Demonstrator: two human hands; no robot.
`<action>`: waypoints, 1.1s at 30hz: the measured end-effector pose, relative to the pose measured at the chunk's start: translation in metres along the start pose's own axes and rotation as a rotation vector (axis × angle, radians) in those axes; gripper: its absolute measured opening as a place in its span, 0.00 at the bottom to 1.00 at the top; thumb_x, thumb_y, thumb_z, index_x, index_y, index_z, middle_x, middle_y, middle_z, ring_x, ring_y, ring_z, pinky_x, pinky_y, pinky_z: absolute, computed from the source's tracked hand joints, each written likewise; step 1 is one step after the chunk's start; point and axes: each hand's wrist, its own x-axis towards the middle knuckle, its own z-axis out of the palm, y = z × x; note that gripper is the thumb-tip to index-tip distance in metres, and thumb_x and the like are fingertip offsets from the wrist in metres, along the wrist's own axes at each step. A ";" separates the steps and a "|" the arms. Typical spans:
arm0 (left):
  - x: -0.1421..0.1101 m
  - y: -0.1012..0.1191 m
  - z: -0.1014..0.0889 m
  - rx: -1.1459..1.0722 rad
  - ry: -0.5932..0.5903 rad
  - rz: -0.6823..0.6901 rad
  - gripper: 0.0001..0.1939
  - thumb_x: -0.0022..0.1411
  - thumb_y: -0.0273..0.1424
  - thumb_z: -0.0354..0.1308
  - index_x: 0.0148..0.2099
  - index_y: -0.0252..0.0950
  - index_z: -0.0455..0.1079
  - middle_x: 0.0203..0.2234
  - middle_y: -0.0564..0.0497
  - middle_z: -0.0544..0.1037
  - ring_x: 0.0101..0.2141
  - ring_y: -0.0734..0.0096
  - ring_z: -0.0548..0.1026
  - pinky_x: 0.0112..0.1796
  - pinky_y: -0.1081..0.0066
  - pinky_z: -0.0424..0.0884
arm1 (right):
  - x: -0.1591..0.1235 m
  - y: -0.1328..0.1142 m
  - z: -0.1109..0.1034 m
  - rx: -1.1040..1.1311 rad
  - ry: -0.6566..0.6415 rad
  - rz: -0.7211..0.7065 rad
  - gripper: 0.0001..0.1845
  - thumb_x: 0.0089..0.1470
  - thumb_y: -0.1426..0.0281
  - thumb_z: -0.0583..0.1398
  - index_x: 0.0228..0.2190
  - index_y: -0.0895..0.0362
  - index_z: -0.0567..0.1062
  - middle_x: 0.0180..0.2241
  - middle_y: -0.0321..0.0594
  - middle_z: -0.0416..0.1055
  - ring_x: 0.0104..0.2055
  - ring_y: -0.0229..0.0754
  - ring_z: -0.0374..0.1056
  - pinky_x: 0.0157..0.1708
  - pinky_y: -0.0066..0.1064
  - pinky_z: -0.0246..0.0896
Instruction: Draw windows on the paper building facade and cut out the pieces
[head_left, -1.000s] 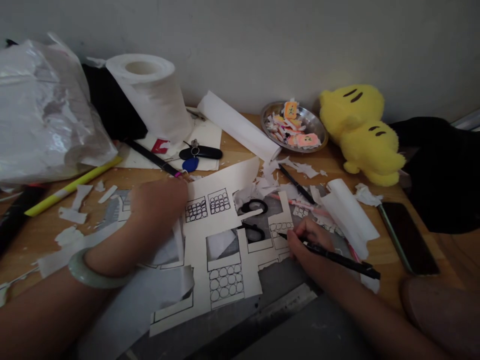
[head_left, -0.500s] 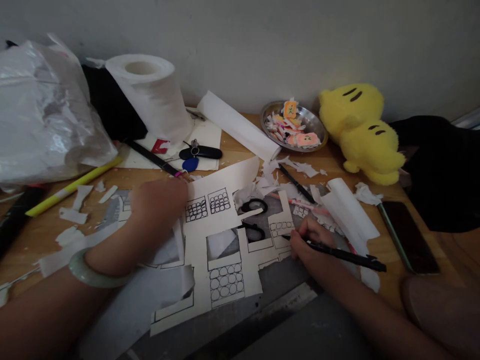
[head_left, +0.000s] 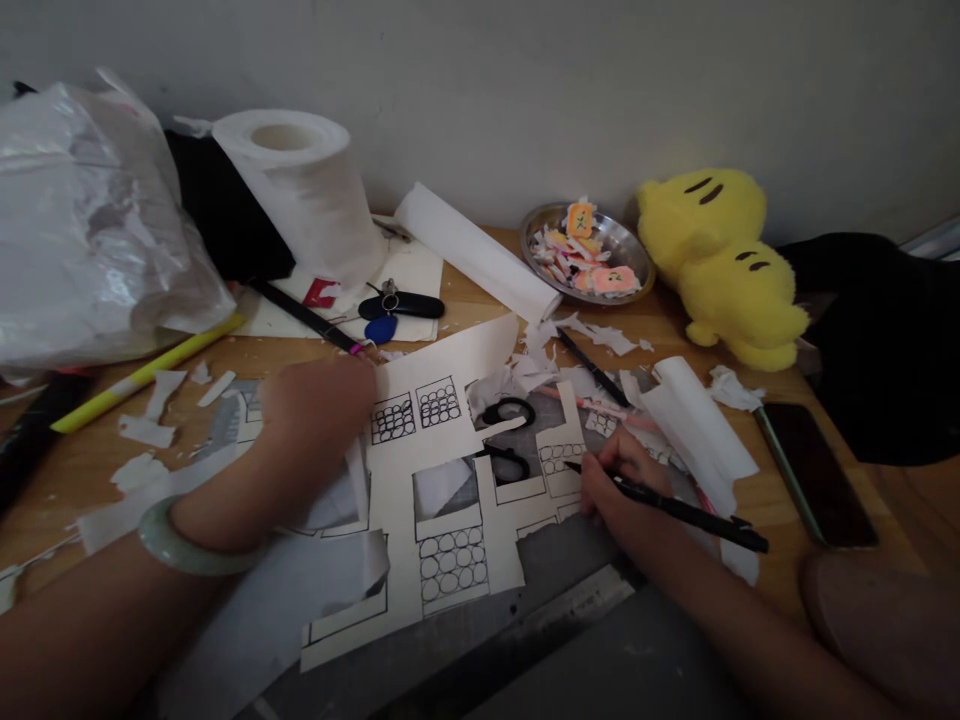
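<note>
A black pen (head_left: 682,510) is held in my right hand (head_left: 626,475), fingers closed around it. Its tip meets the cut-up white paper sheet (head_left: 442,500) beside a box of drawn circles. Other boxes on the sheet are filled with hand-drawn circles, and several windows are cut out. My left hand (head_left: 319,410), below a wrist with a pale bangle (head_left: 176,545), lies at the sheet's upper left; its fingers are hidden behind the back of the hand. Black-handled scissors (head_left: 510,462) show partly through the sheet's openings.
A metal ruler (head_left: 555,620) lies on the grey cutting mat (head_left: 577,545). Paper scraps (head_left: 146,430) are scattered about. Behind stand a tissue roll (head_left: 315,210), a metal bowl (head_left: 637,245) of paper pieces and yellow plush toys (head_left: 742,290). A phone (head_left: 821,475) is at the right.
The black pen and my right hand have shifted very slightly, the tip moving a little left and up on the sheet. My left hand has stayed in place.
</note>
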 end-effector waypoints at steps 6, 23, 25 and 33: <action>-0.002 0.001 -0.001 0.037 0.013 0.022 0.18 0.60 0.20 0.40 0.43 0.28 0.71 0.37 0.37 0.77 0.38 0.52 0.75 0.33 0.62 0.70 | 0.001 0.003 0.001 0.048 0.000 -0.020 0.13 0.50 0.64 0.55 0.20 0.52 0.57 0.13 0.28 0.63 0.16 0.36 0.59 0.18 0.27 0.54; -0.003 0.001 -0.001 0.045 0.019 0.021 0.17 0.62 0.23 0.40 0.44 0.28 0.69 0.37 0.37 0.76 0.38 0.50 0.75 0.32 0.62 0.70 | 0.005 0.005 -0.003 0.141 0.025 0.008 0.14 0.50 0.64 0.56 0.20 0.52 0.55 0.13 0.27 0.66 0.13 0.35 0.60 0.15 0.26 0.55; -0.003 0.001 0.000 0.030 0.022 0.011 0.18 0.63 0.23 0.38 0.44 0.28 0.70 0.37 0.36 0.76 0.38 0.50 0.75 0.32 0.61 0.70 | 0.005 0.006 -0.003 0.130 0.019 0.004 0.13 0.50 0.64 0.55 0.20 0.52 0.56 0.13 0.26 0.65 0.14 0.35 0.60 0.15 0.25 0.54; -0.005 0.002 -0.003 0.021 0.022 0.037 0.17 0.61 0.20 0.41 0.41 0.27 0.71 0.37 0.36 0.76 0.39 0.47 0.74 0.32 0.60 0.69 | 0.005 0.006 -0.004 0.046 -0.025 -0.060 0.12 0.50 0.67 0.54 0.20 0.52 0.55 0.14 0.27 0.61 0.15 0.36 0.57 0.16 0.26 0.51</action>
